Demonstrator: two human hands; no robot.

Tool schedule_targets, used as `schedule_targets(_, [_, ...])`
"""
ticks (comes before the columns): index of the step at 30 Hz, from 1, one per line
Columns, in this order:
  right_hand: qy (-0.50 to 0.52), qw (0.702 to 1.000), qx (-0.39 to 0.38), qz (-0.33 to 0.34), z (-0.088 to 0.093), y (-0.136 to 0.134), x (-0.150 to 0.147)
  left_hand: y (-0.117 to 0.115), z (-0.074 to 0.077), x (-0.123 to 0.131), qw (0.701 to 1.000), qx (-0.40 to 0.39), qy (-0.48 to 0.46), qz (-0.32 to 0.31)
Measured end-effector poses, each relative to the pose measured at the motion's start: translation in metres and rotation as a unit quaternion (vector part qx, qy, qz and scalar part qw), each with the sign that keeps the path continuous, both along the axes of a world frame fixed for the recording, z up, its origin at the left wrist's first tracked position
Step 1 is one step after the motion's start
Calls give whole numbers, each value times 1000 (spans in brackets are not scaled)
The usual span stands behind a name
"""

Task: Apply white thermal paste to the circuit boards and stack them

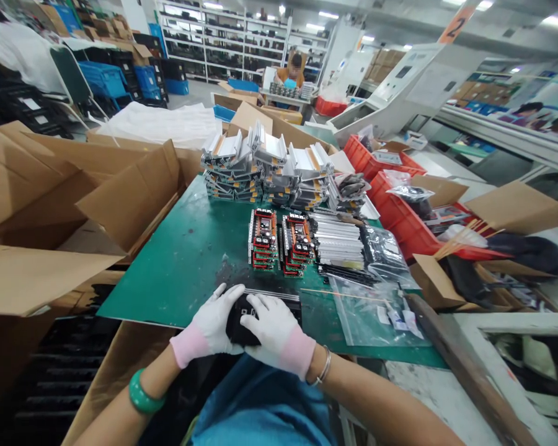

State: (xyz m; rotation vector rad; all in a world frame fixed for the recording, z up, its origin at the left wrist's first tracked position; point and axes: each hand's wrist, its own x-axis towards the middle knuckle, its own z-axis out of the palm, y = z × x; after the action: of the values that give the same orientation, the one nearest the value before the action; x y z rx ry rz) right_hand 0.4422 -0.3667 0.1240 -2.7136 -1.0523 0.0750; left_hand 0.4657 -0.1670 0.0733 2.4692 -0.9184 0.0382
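Observation:
Both hands wear white gloves with pink cuffs. My left hand (pixel 216 322) is closed round the left end of a black part (pixel 242 322) at the front edge of the green table. My right hand (pixel 272 325) lies over the same part from the right, its fingers bent onto the top face. Behind the hands, a ribbed metal piece (pixel 286 297) is partly covered by them. Just beyond stand two stacks of red and green circuit boards, a left stack (pixel 263 238) and a right stack (pixel 298 244).
Metal profiles (pixel 270 155) are piled at the table's back. Silver strips (pixel 339 238), plastic bags (pixel 363 316) and a wooden bar (pixel 469 365) lie right. Red crates (pixel 395 210) stand beyond; open cardboard boxes (pixel 130 192) flank the left. A person (pixel 292 74) sits far ahead.

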Motion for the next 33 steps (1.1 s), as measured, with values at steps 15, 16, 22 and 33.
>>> schedule_targets(15, [23, 999, -39, 5, 9, 2, 7, 0, -8, 2, 1000, -12, 1, -5])
schedule_targets(16, [27, 999, -40, 5, 10, 2, 8, 0, -8, 2, 1000, -10, -2, -3])
schedule_targets(22, [45, 997, -63, 0, 16, 6, 11, 0, -8, 1, 1000, -14, -26, 4])
schedule_targets(33, [-162, 937, 285, -118, 45, -71, 31, 16, -13, 7, 997, 8, 67, 26])
